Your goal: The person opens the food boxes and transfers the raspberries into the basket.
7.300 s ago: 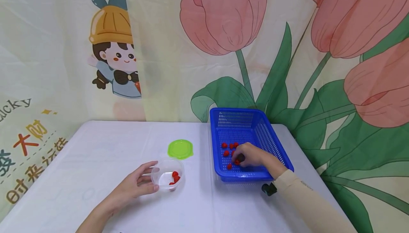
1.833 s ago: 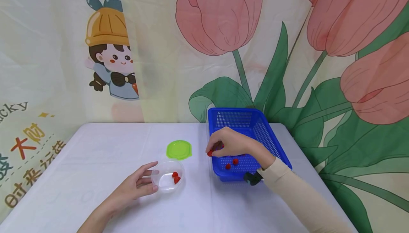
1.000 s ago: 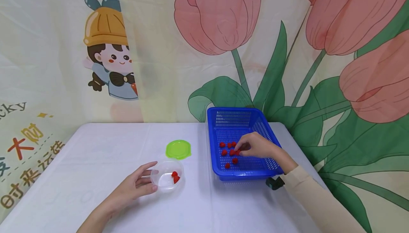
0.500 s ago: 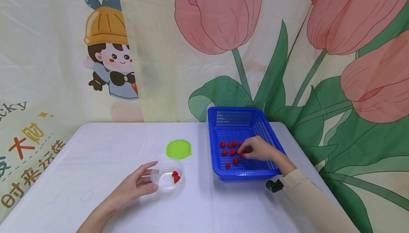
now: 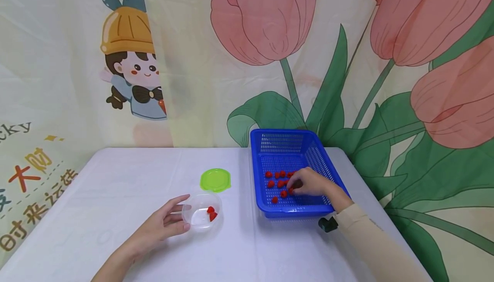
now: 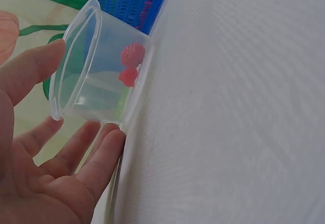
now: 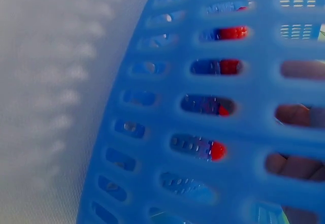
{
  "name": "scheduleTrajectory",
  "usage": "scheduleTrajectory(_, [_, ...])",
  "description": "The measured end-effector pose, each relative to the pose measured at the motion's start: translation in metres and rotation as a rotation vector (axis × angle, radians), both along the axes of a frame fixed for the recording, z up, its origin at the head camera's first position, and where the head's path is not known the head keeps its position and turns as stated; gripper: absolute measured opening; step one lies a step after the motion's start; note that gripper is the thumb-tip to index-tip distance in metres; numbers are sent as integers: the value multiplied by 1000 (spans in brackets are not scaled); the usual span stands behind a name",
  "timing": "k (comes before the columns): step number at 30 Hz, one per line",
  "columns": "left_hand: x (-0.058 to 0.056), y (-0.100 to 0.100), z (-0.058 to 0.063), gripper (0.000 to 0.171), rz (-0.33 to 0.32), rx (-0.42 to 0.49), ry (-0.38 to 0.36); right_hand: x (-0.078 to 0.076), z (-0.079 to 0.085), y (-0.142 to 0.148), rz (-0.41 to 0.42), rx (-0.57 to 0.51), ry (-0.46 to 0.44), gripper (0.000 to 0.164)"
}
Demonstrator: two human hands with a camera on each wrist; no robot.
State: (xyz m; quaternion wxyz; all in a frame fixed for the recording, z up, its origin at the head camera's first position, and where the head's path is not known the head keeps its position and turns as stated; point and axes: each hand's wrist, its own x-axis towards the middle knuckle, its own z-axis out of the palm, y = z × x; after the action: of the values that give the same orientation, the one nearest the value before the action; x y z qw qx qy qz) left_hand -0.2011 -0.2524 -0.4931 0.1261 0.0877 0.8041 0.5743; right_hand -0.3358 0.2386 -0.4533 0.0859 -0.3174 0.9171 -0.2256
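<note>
My left hand [image 5: 164,222] holds a clear plastic tub [image 5: 193,217] on the table, thumb and fingers round its side. Two red raspberries [image 6: 133,55] lie inside it in the left wrist view. My right hand [image 5: 310,182] is down inside a blue perforated basket [image 5: 318,149], fingers curled, with a raspberry [image 5: 291,191] at the fingertips. Several more raspberries [image 5: 271,183] lie in rows on the basket floor beside it. Through the slotted wall [image 7: 254,132] in the right wrist view, parts of the fingers and red berries show; the grip itself is mostly hidden.
A bright green lid [image 5: 215,180] lies flat behind the tub. White cloth covers the table [image 5: 135,179]. A printed backdrop [image 5: 193,67] with tulips and a cartoon figure hangs directly behind. The basket's raised rim surrounds the right hand.
From above the basket's left rim, my right hand has moved right and down among the berries with a raspberry. The tub held more berries 7.3 s ago; the left hand stays put.
</note>
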Motion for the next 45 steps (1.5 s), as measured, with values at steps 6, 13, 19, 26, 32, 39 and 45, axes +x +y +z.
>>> scheduleTrajectory(6, [0, 1, 1, 82, -3, -2, -7, 1, -2, 0, -21, 28, -19, 15])
scheduleTrajectory(13, [-1, 1, 0, 81, 2, -18, -11, 1, -2, 1, -35, 47, -22, 15])
scheduleTrajectory(19, [-1, 2, 0, 82, -2, -20, -7, 2, 0, 0, -44, 58, -28, 16])
scheduleTrajectory(26, [0, 1, 0, 81, 3, -23, -10, 3, 0, -1, -32, 50, -38, 18])
scheduleTrajectory(32, [1, 1, 0, 81, 0, -12, -7, 2, 0, -2, -10, 54, -34, 19])
scheduleTrajectory(39, [2, -1, -1, 82, 1, -14, -6, 1, 1, -2, 10, 49, -28, 19])
scheduleTrajectory(45, [1, 0, 0, 81, -1, -15, -4, 2, 0, 0, 9, 31, -12, 17])
